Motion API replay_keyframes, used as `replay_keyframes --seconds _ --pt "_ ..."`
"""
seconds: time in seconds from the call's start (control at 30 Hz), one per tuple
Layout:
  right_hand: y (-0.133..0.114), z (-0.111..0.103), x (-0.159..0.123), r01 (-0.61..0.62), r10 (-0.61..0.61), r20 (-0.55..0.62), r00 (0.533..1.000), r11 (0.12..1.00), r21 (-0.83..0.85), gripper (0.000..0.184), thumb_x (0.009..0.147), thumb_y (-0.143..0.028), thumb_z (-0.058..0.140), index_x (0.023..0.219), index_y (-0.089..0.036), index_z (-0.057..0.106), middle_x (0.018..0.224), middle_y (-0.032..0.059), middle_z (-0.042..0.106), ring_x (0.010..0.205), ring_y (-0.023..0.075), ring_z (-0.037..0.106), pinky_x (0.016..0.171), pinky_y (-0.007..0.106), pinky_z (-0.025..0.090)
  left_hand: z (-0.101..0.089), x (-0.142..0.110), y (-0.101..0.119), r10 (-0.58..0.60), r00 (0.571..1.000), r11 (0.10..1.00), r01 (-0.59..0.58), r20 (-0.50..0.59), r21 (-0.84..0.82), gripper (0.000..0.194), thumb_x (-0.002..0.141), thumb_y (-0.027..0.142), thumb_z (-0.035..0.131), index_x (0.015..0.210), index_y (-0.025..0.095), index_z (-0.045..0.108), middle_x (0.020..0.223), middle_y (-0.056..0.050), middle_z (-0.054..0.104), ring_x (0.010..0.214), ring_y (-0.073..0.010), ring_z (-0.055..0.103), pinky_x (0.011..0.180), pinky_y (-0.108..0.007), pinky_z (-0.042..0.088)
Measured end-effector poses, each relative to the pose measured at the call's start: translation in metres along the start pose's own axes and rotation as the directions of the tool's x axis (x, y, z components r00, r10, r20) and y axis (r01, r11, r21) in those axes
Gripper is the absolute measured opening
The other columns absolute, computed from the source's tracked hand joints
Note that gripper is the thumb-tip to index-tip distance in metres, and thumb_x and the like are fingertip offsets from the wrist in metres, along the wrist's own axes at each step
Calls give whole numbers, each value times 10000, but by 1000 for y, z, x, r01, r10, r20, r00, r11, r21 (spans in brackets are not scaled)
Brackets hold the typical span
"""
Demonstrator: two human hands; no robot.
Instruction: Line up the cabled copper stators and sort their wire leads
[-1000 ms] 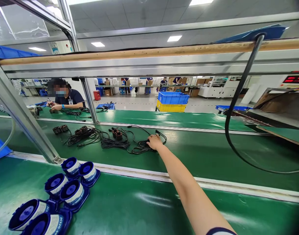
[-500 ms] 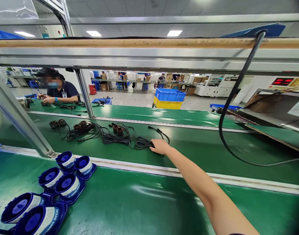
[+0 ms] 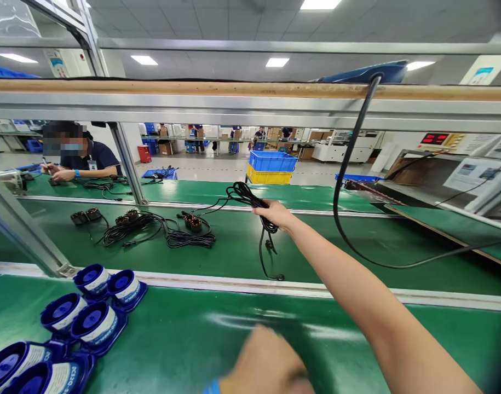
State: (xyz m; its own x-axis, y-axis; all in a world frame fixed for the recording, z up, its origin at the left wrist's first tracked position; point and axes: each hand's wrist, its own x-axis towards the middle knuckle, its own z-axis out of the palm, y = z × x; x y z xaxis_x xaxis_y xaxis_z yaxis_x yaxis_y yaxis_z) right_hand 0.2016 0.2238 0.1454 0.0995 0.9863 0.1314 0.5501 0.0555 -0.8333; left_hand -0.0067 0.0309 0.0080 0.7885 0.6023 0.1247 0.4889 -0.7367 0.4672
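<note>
My right hand (image 3: 274, 214) is closed around a coiled black cable (image 3: 246, 192), lifted above the middle green belt. The cable's loose ends with small plugs dangle below the hand, and a strand runs left toward a pair of copper-wound coils (image 3: 193, 222). My left hand (image 3: 266, 364), a blue band at its wrist, is low over the near green surface; motion smears its fingers. More bundled black cables (image 3: 129, 229) with copper-wound parts (image 3: 86, 215) lie farther left on the belt.
Several dark-blue round housings (image 3: 94, 322) with white labels stand at the near left. A metal post (image 3: 26, 224) rises beside them. A thick black cable (image 3: 344, 180) loops down at the right. Across the line sits a masked person (image 3: 96, 156); blue and yellow crates (image 3: 271, 162) are behind.
My right hand has lifted the coiled cable off the belt, its ends now hanging. My left hand has come into view at the bottom. The view has shifted slightly.
</note>
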Motion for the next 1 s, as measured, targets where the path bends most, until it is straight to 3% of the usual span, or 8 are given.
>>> replay_keyframes --seconds 0.07,0.13,0.23,0.4,0.57,0.7,0.83,1.0 --pt "-3 0 -11 -24 24 12 1000 999 24 304 730 -403 706 906 -161 650 640 -35 524 590 134 464 523 237 293 -45 30 -56 -179 972 977 193 -155 87 293 995 422 602 1147 174 641 1171 -79 644 1092 -224 614 991 -453 522" --pt "-2 4 -22 -43 42 41 998 998 42 267 710 -394 720 832 -174 630 603 -50 501 576 130 451 521 237 293 -92 58 -120 -347 881 898 411 -320 157 324 1025 385 533 1230 143 600 1303 -132 577 1229 -280 549 1059 -511 470" --pt "6 13 -37 -56 49 93 994 996 73 239 702 -378 718 790 -181 614 596 -61 498 577 125 454 526 236 307 -145 90 -202 -481 771 766 601 -417 228 453 999 439 577 1340 141 547 1436 -167 486 1286 -330 512 1079 -570 450" --pt "34 25 -54 -117 105 126 986 989 91 224 710 -361 726 799 -180 627 644 -59 532 604 122 486 545 236 335 -165 128 -270 -504 810 734 584 -299 346 503 977 475 620 1391 201 538 1487 -132 475 1269 -308 543 1081 -567 469" --pt "61 29 -70 -187 179 127 976 981 53 210 755 -355 712 781 -187 590 625 -65 505 607 120 473 546 238 333 -153 161 -292 -529 818 731 574 -224 370 451 986 427 619 1360 183 555 1423 -128 529 1220 -282 578 1044 -526 509" --pt "72 22 -84 -176 179 105 978 984 -40 202 772 -347 709 783 -188 584 660 -56 533 626 125 482 557 244 337 -147 172 -290 -522 826 745 562 -211 360 402 972 383 647 1306 168 583 1389 -121 552 1196 -268 588 1016 -494 528" --pt "78 1 -108 -138 153 77 985 975 -175 203 759 -363 714 808 -196 610 739 -23 622 678 162 546 599 263 362 -142 159 -266 -460 857 787 514 -230 342 381 976 419 626 1252 157 604 1386 -130 547 1185 -264 584 1012 -486 523" --pt "84 -48 -171 -121 139 23 990 919 -374 272 732 -345 651 981 -237 672 842 29 700 738 235 621 651 308 378 -139 105 -202 -287 925 887 355 -250 296 334 1000 416 533 1226 192 631 1480 -141 432 1235 -281 575 1079 -449 497"
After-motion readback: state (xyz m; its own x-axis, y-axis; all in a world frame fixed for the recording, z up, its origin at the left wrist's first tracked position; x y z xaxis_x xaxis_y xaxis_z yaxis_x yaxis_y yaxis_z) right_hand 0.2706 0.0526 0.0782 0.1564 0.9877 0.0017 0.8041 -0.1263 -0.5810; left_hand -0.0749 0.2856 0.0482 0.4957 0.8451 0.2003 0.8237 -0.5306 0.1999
